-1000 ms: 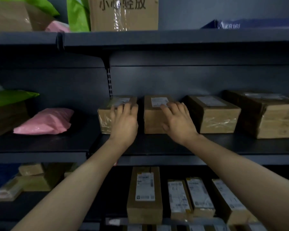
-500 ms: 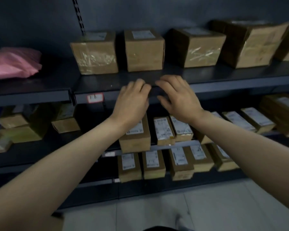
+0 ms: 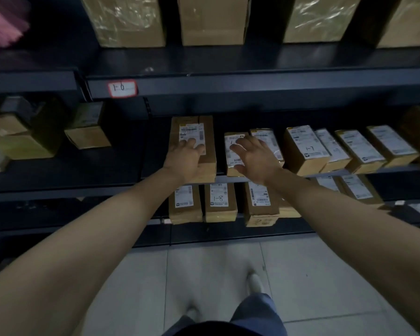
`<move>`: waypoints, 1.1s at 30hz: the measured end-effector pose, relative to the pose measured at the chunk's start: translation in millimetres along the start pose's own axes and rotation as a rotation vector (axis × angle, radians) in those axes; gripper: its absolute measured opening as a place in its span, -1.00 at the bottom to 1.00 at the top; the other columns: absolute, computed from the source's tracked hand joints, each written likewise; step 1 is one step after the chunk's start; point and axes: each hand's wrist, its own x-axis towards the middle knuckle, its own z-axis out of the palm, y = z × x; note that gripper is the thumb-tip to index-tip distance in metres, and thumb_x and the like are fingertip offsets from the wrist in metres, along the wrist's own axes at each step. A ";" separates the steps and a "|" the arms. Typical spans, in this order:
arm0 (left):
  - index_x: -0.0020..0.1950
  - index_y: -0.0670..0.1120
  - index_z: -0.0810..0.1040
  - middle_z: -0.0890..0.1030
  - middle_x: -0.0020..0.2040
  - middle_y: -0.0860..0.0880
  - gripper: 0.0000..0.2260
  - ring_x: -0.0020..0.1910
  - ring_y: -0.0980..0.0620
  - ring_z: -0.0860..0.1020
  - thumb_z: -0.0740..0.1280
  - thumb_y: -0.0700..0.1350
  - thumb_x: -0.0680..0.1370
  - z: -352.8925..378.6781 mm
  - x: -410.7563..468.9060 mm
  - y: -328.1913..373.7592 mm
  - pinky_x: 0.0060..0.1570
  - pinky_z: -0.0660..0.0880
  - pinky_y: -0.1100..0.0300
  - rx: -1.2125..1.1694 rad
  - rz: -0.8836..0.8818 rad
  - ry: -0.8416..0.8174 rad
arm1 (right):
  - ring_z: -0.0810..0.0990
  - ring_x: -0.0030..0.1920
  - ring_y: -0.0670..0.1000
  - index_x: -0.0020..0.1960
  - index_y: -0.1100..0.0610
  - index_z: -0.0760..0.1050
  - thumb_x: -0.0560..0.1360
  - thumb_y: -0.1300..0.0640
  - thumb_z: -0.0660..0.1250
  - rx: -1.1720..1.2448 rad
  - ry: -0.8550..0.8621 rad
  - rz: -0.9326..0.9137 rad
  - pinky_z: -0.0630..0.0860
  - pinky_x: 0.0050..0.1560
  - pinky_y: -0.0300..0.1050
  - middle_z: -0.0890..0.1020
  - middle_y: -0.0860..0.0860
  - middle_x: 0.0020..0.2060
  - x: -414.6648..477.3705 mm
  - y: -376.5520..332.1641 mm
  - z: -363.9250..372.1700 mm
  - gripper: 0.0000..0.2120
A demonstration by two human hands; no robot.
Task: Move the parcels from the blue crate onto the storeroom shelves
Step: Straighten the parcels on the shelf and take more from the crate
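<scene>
floor: pale grey tiles [image 3: 325,275], thin dark grout lines | furniture: dark metal shelving unit [image 3: 252,81], several tiers, standing on the floor | label: red-bordered tag [image 3: 121,88] handwritten "1-6" on a shelf edge | light: dim, shelf recesses in shadow

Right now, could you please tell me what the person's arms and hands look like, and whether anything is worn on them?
Both hands are bare: the left hand and the right hand show no gloves, rings or bands that I can see. The left forearm and right forearm are uncovered to the frame's edge, with no sleeve, watch or marking in view.
</scene>
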 end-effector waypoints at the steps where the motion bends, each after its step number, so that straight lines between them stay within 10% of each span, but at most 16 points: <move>1: 0.49 -0.06 0.24 0.27 0.43 -0.16 -0.50 0.36 -0.19 0.29 0.26 -0.05 0.56 4.9 3.7 -0.7 0.29 0.31 -0.09 0.005 -0.013 -0.014 | 0.15 0.48 0.18 0.51 0.09 0.21 0.56 0.00 0.28 -0.025 -0.043 0.026 0.11 0.45 0.10 0.26 0.12 0.48 4.4 3.1 7.7 -0.43; 7: 0.56 0.13 -0.05 0.13 0.50 -0.22 -0.33 0.44 -0.25 0.14 0.26 -0.11 0.58 44.5 8.5 -3.5 0.37 0.20 -0.18 0.061 -0.023 0.011 | 0.07 0.48 0.30 0.55 -0.06 0.02 0.55 -0.07 0.26 -0.149 -0.226 0.145 0.01 0.47 0.24 0.14 0.16 0.50 20.1 16.8 53.0 -0.33; 16: 0.51 0.15 0.21 0.40 0.34 -0.25 -0.31 0.25 -0.33 0.39 0.42 -0.16 0.46 48.7 34.5 -22.2 0.15 0.43 -0.22 0.133 -0.076 0.094 | 0.11 0.48 0.27 0.56 -0.13 -0.01 0.58 0.09 0.25 -0.051 -0.269 0.116 0.21 0.43 0.18 0.11 0.12 0.52 66.1 22.8 69.3 -0.34; 33: 0.54 0.20 -0.05 0.03 0.56 -0.16 -0.36 0.49 -0.27 0.07 0.19 -0.19 0.61 57.8 98.2 -100.2 0.46 0.10 -0.11 0.041 -0.130 0.083 | -0.01 0.51 0.26 0.57 -0.14 -0.05 0.49 0.31 0.34 0.120 -0.196 0.190 0.31 0.39 0.18 0.04 0.11 0.53 185.7 29.4 99.2 -0.15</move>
